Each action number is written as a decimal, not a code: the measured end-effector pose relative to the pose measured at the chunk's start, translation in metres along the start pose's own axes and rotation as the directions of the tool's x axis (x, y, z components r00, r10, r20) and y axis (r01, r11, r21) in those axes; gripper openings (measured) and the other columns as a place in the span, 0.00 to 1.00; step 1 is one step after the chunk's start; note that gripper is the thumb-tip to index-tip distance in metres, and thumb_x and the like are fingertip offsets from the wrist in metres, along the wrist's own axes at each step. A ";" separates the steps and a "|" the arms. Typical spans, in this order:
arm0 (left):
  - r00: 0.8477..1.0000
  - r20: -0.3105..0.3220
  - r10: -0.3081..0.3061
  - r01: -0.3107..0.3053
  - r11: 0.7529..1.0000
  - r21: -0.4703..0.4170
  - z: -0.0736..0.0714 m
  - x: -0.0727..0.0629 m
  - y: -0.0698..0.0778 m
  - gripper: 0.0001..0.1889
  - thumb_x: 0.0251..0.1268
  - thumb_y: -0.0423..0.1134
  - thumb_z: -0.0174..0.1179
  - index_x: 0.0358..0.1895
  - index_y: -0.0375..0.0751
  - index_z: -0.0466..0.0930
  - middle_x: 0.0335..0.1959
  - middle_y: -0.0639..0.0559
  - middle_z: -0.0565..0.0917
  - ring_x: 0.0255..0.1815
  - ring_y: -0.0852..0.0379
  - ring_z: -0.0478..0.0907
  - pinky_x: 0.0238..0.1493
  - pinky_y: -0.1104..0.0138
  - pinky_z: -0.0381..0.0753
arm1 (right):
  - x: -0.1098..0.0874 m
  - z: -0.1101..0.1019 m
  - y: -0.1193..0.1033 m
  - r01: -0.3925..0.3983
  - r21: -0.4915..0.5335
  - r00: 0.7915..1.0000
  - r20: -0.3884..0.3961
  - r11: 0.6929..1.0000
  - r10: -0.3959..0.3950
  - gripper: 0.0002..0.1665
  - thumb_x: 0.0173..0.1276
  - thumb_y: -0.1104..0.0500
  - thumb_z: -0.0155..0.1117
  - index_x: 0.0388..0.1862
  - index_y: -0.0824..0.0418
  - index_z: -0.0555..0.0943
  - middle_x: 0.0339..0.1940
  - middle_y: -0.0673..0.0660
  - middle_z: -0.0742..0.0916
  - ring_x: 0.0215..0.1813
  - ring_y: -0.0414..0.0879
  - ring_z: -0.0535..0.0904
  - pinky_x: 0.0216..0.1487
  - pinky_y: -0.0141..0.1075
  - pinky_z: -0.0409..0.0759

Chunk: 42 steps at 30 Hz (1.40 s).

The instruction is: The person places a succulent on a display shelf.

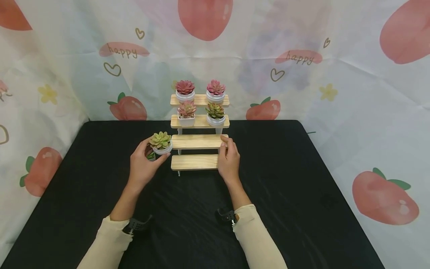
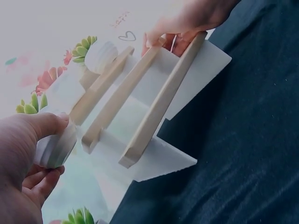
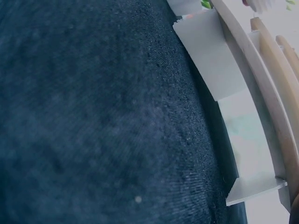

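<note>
My left hand point(image 1: 143, 164) holds a yellow-green potted succulent point(image 1: 161, 141) by its white round pot, just left of the third board down. In the left wrist view, thumb and fingers are on opposite sides of that pot point(image 2: 56, 147). My right hand point(image 1: 230, 158) grips the right end of a tiered wooden stand point(image 1: 195, 163) at its two lower boards. Four boards rise like steps on white side panels point(image 2: 163, 161). Partly hidden behind my left hand is another green succulent point(image 1: 151, 156). The right wrist view shows mostly the stand's underside.
On the top board sit a dark pink succulent point(image 1: 185, 87) and a pink one point(image 1: 216, 88). The second board carries a pale pink succulent point(image 1: 186, 110) and a green one point(image 1: 215, 111). Black cloth point(image 1: 285, 194) covers the table; a printed curtain point(image 1: 242, 45) hangs behind.
</note>
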<state>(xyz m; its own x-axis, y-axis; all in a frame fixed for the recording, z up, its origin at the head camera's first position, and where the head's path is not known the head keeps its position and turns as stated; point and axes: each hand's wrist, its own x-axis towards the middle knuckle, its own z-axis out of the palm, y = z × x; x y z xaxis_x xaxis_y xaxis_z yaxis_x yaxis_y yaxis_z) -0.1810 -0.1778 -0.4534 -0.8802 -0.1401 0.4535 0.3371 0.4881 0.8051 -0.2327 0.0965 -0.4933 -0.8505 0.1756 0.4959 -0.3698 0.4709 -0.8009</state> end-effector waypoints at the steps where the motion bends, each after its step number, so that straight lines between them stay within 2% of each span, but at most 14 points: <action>1: 1.000 0.001 0.002 -0.002 1.000 -0.002 0.001 0.001 0.001 0.39 0.54 0.30 0.80 0.70 0.30 0.73 0.61 0.36 0.78 0.63 0.42 0.78 0.64 0.52 0.77 | 0.000 0.000 0.000 0.001 0.000 1.000 -0.002 1.000 -0.001 0.17 0.83 0.60 0.50 0.60 0.61 0.82 0.54 0.62 0.85 0.47 0.53 0.78 0.55 0.51 0.77; 11: 0.999 0.033 0.032 -0.031 0.999 -0.009 0.013 0.003 0.007 0.38 0.55 0.31 0.79 0.70 0.30 0.73 0.61 0.36 0.78 0.62 0.42 0.78 0.63 0.49 0.77 | 0.000 0.000 0.001 -0.009 -0.002 1.000 0.009 1.000 0.009 0.17 0.84 0.59 0.49 0.61 0.61 0.81 0.55 0.61 0.84 0.47 0.52 0.78 0.55 0.49 0.76; 16: 0.998 0.052 0.044 -0.043 0.999 -0.023 0.020 0.004 0.011 0.38 0.56 0.31 0.79 0.70 0.30 0.72 0.60 0.36 0.78 0.62 0.42 0.78 0.63 0.51 0.77 | 0.001 0.000 0.000 0.002 0.005 1.000 -0.002 1.000 -0.002 0.17 0.83 0.59 0.50 0.60 0.61 0.82 0.56 0.60 0.84 0.55 0.52 0.79 0.59 0.50 0.76; 25: 0.996 0.079 0.037 -0.034 0.999 -0.037 0.027 0.006 0.015 0.39 0.57 0.33 0.79 0.72 0.31 0.71 0.63 0.36 0.77 0.64 0.42 0.77 0.64 0.52 0.77 | -0.001 -0.002 -0.001 -0.004 -0.008 1.000 0.011 1.000 0.005 0.17 0.83 0.59 0.49 0.61 0.61 0.81 0.49 0.61 0.84 0.39 0.53 0.76 0.47 0.50 0.76; 29: 0.996 0.078 0.032 -0.030 0.999 -0.034 0.028 0.009 0.016 0.39 0.57 0.34 0.79 0.72 0.31 0.71 0.65 0.37 0.77 0.64 0.42 0.77 0.64 0.52 0.77 | -0.001 -0.001 -0.001 -0.004 -0.015 1.000 0.006 1.000 0.004 0.18 0.83 0.59 0.49 0.61 0.61 0.81 0.45 0.60 0.84 0.37 0.53 0.74 0.44 0.49 0.76; 36: 0.996 0.080 0.040 -0.037 0.998 -0.041 0.031 0.012 0.020 0.38 0.57 0.34 0.79 0.71 0.32 0.73 0.64 0.36 0.78 0.63 0.41 0.78 0.63 0.50 0.77 | -0.001 -0.001 -0.001 0.002 -0.013 1.000 0.012 1.000 -0.002 0.18 0.84 0.59 0.49 0.62 0.61 0.81 0.56 0.60 0.84 0.41 0.53 0.77 0.49 0.50 0.76; 42: 0.995 0.085 0.059 -0.057 0.998 -0.030 0.034 0.014 0.022 0.38 0.55 0.34 0.80 0.70 0.32 0.74 0.63 0.35 0.79 0.60 0.40 0.80 0.61 0.48 0.78 | -0.001 -0.001 -0.001 0.017 -0.015 1.000 0.007 1.000 -0.017 0.17 0.84 0.59 0.49 0.61 0.61 0.81 0.57 0.60 0.84 0.41 0.53 0.77 0.48 0.50 0.77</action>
<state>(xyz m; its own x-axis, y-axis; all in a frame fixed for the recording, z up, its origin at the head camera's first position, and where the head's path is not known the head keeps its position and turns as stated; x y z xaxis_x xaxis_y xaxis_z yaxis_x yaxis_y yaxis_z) -0.1974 -0.1394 -0.4421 -0.8840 -0.0368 0.4660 0.3964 0.4693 0.7891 -0.2307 0.0969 -0.4930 -0.8466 0.1616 0.5071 -0.3784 0.4872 -0.7871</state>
